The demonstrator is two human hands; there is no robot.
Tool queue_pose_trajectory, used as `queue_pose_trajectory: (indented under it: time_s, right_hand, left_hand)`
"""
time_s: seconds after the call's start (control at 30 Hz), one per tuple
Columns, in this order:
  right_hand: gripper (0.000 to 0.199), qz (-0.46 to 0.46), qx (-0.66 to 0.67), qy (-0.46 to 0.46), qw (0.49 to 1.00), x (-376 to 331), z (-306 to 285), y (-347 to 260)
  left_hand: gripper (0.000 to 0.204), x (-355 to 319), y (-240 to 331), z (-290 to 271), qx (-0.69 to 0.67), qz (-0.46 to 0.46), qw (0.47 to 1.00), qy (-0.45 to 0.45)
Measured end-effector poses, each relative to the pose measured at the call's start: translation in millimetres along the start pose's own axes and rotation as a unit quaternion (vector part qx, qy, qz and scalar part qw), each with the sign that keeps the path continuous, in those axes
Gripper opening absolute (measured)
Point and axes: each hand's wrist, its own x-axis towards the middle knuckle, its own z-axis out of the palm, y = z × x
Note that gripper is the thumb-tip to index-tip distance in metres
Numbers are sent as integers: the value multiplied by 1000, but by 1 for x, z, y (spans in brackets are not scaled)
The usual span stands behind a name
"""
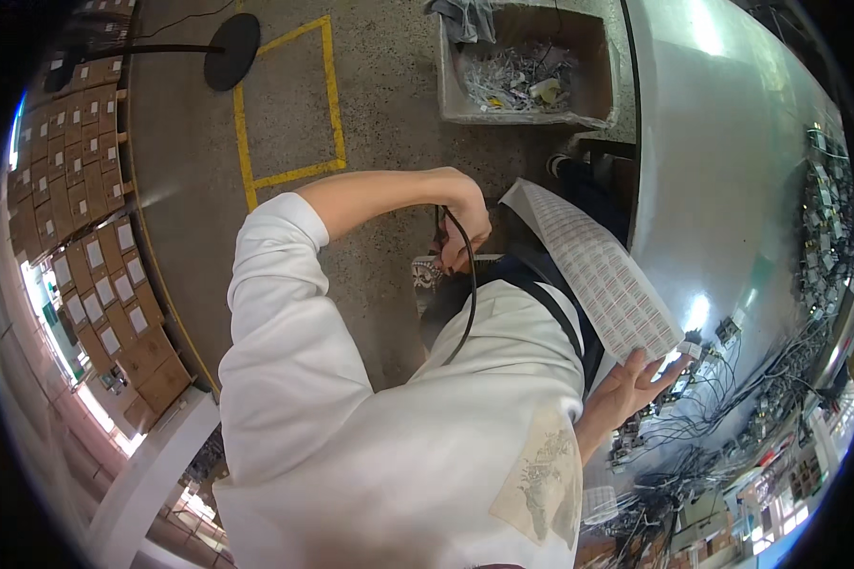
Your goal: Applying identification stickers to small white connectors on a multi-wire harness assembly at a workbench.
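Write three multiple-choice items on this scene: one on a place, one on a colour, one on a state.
1. Where does the sheet of labels lie against the right hand?
A. Its lower end rests on the fingers
B. Flat on the floor
C. Inside the cardboard box

2. What colour are the lines marked on the floor?
A. Red
B. Yellow
C. Blue

3. How is the left hand?
A. Open and flat
B. Closed around a black cable
C. Resting on the table

Key: 1 A, the sheet's lower end sits on the raised fingers; 2 B, a yellow rectangle shows on the grey floor; 3 B, the fingers curl at the cable's top.
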Motion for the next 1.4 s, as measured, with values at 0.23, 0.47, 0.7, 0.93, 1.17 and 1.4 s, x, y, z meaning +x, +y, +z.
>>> queue_pose_trajectory:
  time_s: [0.23, 0.47, 0.7, 0.93, 1.17, 1.4]
  right_hand:
    - [91, 3, 9, -2, 1000, 1, 0, 0]
    - [93, -2, 13, -3, 1000, 0, 4, -1]
    - [93, 18, 6, 18, 1000, -4, 5, -2]
    - [93, 16, 1, 34, 999, -5, 3, 2]
    - [92, 31, -22, 28, 999, -2, -2, 5]
    - [91, 29, -29, 20, 999, 2, 4, 3]
  left_hand:
    - [38, -1, -1, -3, 6, 25, 1000, 2]
    - [31, -7, 18, 17, 0, 65, 998, -14]
    - [29, -9, 26, 25, -12, 66, 997, -38]
    - [31, -2, 15, 15, 13, 49, 997, -63]
    - [30, 1, -29, 16, -87, 37, 995, -39]
    - [26, 6, -11, 7, -69, 42, 994, -76]
